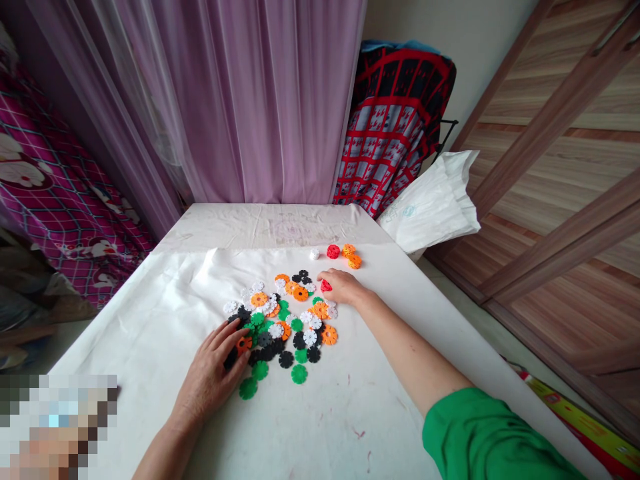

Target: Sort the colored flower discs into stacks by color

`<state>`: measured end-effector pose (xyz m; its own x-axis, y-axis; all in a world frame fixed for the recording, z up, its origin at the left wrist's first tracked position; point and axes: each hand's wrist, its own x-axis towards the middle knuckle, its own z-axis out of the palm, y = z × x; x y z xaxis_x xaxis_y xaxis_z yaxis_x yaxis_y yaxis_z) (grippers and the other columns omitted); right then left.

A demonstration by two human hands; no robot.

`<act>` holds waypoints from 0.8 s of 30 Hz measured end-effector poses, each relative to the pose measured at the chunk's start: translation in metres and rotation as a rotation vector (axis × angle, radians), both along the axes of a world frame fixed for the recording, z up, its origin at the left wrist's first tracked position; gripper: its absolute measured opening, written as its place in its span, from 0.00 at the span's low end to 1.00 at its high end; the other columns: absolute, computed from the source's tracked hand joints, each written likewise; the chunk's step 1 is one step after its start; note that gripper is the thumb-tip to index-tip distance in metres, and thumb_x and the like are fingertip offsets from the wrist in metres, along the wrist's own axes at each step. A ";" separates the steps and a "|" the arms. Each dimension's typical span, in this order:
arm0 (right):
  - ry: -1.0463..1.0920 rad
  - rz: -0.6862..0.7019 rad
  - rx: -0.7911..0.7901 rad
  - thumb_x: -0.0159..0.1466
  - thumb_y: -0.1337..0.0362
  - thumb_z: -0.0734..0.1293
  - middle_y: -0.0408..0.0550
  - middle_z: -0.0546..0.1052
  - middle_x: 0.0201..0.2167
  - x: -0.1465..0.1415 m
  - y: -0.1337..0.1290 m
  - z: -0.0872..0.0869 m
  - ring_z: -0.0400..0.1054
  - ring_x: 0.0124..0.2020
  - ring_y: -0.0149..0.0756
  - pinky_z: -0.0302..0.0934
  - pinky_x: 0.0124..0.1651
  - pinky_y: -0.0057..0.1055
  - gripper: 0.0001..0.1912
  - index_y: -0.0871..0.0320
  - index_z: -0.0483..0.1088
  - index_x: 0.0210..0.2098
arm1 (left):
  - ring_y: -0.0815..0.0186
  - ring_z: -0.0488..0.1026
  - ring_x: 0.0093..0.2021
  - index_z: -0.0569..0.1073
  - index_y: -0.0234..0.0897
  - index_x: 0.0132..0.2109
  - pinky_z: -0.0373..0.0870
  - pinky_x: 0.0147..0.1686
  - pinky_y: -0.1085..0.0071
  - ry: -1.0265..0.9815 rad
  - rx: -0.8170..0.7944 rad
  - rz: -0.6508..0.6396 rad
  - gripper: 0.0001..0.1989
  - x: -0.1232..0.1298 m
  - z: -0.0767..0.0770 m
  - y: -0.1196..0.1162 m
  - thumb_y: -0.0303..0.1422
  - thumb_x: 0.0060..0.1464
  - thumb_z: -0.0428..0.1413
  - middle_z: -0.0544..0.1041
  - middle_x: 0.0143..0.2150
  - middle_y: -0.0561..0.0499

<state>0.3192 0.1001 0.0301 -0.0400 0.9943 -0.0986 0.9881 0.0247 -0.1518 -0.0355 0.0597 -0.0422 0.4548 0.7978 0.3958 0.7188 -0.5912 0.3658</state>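
A loose pile of notched plastic discs [277, 330] in black, white, green and orange lies spread on the white-covered table. My left hand [220, 357] rests at the pile's left edge with its fingers stretched out over black and orange discs. On the far right side of the pile, my right hand [343, 287] has its thumb and fingers closed around red notched discs [326, 286]. How many red discs are in it cannot be told. Beyond that hand stand small stacks: a white one [315, 254], a red one [333, 251] and orange ones [354, 261].
The table [380, 400] has a rumpled white cover. A white paper-like bag [433, 203] leans at its far right corner. Purple curtains [270, 100] hang behind, a checked cloth [390, 120] beside them. Wooden cabinet doors [565, 187] stand at right. The lower left corner is blurred out.
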 end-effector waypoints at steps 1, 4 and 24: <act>-0.005 -0.010 0.006 0.59 0.68 0.67 0.49 0.75 0.52 0.003 0.003 -0.001 0.71 0.50 0.39 0.60 0.51 0.29 0.22 0.52 0.72 0.54 | 0.52 0.68 0.63 0.76 0.45 0.55 0.70 0.60 0.51 -0.001 0.000 0.000 0.22 0.000 0.000 0.000 0.48 0.60 0.51 0.73 0.62 0.46; -0.025 -0.060 0.013 0.59 0.68 0.67 0.50 0.76 0.52 0.013 0.016 -0.001 0.71 0.51 0.40 0.60 0.50 0.29 0.22 0.53 0.72 0.54 | 0.52 0.68 0.63 0.76 0.45 0.55 0.70 0.60 0.52 0.000 0.005 -0.002 0.21 0.000 0.000 -0.001 0.47 0.60 0.51 0.73 0.62 0.46; 0.015 -0.384 0.170 0.69 0.64 0.57 0.49 0.77 0.49 0.006 -0.032 -0.024 0.72 0.46 0.37 0.61 0.44 0.29 0.18 0.50 0.76 0.50 | 0.52 0.68 0.63 0.76 0.44 0.55 0.70 0.59 0.52 -0.001 0.017 0.000 0.22 0.001 0.000 0.000 0.48 0.60 0.50 0.73 0.62 0.46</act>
<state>0.3251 0.0681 0.0063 0.3369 0.9392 0.0661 0.9280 -0.3193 -0.1918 -0.0343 0.0601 -0.0421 0.4547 0.7907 0.4099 0.7182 -0.5977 0.3564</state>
